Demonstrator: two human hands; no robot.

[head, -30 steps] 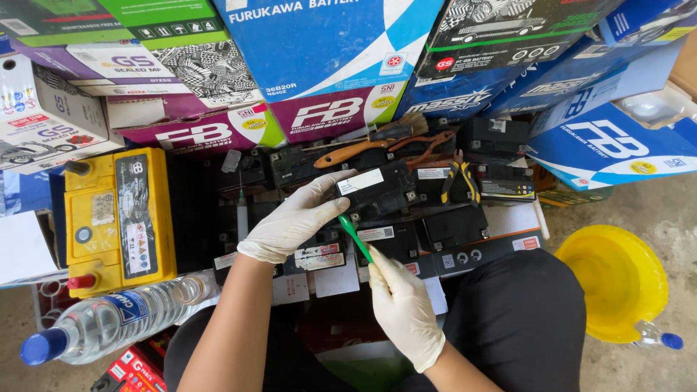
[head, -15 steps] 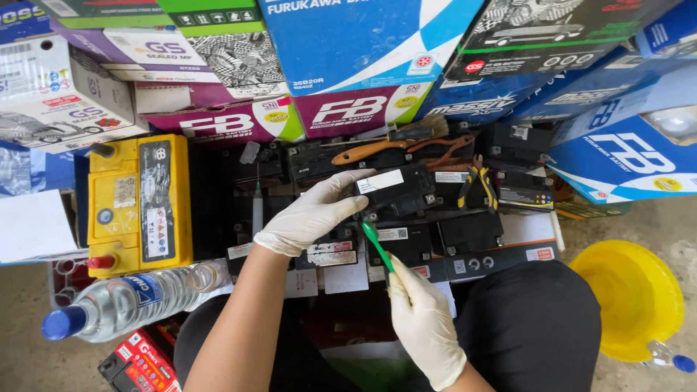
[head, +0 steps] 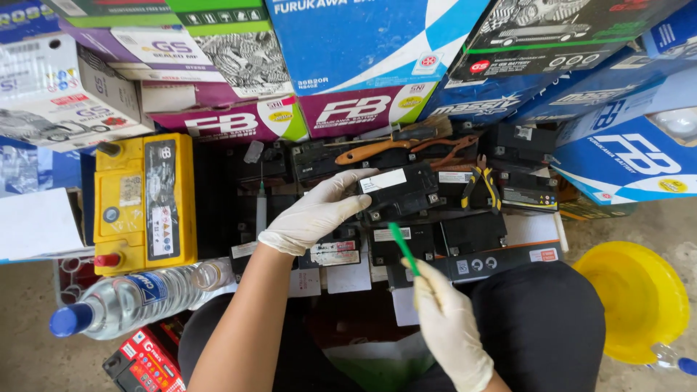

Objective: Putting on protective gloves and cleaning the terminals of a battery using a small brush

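Left hand (head: pixel 316 214) grips a small black battery (head: pixel 398 189); right hand (head: pixel 446 327) pinches a green stick (head: pixel 403 248) just below it.

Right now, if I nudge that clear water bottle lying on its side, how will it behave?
The water bottle would probably roll, since its round body lies flat. It looks mostly full, so likely heavy for its size. Its blue cap appears on, so spilling seems unlikely.

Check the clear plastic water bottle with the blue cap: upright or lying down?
Lying down: the clear plastic water bottle rests on its side, blue cap pointing left, below the yellow battery.
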